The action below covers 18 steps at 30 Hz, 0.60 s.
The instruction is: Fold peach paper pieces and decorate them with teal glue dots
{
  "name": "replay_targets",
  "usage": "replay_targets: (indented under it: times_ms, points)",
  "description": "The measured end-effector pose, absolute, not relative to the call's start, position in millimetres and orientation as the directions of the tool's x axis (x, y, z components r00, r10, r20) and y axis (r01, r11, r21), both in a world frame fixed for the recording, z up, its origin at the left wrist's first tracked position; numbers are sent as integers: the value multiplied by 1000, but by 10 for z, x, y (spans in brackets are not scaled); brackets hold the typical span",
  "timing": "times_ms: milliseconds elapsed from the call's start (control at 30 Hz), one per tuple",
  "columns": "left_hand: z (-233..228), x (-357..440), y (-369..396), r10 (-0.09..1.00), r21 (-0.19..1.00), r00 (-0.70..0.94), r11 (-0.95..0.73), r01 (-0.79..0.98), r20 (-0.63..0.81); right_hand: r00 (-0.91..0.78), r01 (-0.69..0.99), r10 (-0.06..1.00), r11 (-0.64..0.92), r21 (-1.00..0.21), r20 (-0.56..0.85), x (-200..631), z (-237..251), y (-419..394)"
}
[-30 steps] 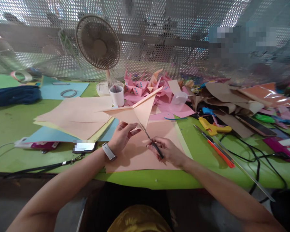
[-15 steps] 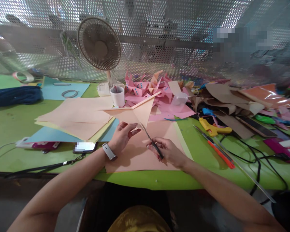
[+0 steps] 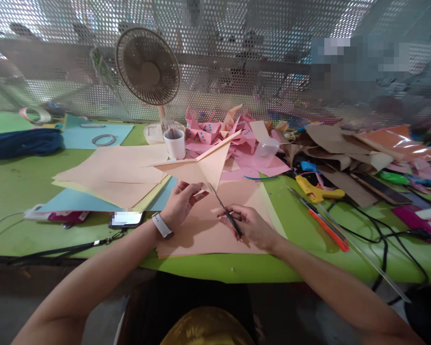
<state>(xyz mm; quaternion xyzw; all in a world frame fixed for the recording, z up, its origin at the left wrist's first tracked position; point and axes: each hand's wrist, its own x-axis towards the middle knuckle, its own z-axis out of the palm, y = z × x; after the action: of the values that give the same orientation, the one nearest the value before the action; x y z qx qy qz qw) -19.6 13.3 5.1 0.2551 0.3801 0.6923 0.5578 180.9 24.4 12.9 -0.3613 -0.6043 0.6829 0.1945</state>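
My left hand [image 3: 183, 203] pinches the lower edge of a folded peach paper [image 3: 211, 165], which is held up with two pointed flaps spread apart. In my right hand [image 3: 246, 223] is a pair of scissors [image 3: 232, 221] with black handles, the fingers closed around them. The scissor blades reach up to the paper's lower edge, close to my left fingertips. Whether the blades are parted cannot be made out. Beneath both hands lies a stack of peach sheets [image 3: 208, 232] on the green table.
Behind the paper stand a white cup [image 3: 174, 143] and a fan [image 3: 148, 66]. Pink folded paper shapes [image 3: 215, 129] are heaped at the back. At right lie a yellow glue gun [image 3: 316, 189], a red-handled tool [image 3: 328, 230] and black cables [image 3: 384, 235]. A lit phone [image 3: 126, 219] rests at left.
The paper's right flap has tilted slightly. Both hands stay nearly in place, with the scissors still at the paper's lower edge.
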Motion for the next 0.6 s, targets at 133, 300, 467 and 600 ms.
replay_targets:
  times_ms: [133,300,467,600]
  points:
    - [51,-198,133,962,805,-259,-90,-586,-81,-668,169,705,-169,-971,-239,1817,96,253]
    - [44,-203,132,964,814,-254,-90,-574,-73,-675,164,700,-167,-972,-234,1815,104,252]
    - [48,-187,113,964,810,-239,-48,-584,-115,-666,167,702,-189,-968,-252,1798,145,244]
    - [43,-177,103,971,827,-211,-29,-561,-108,-670,170,699,-184,-968,-251,1793,154,246]
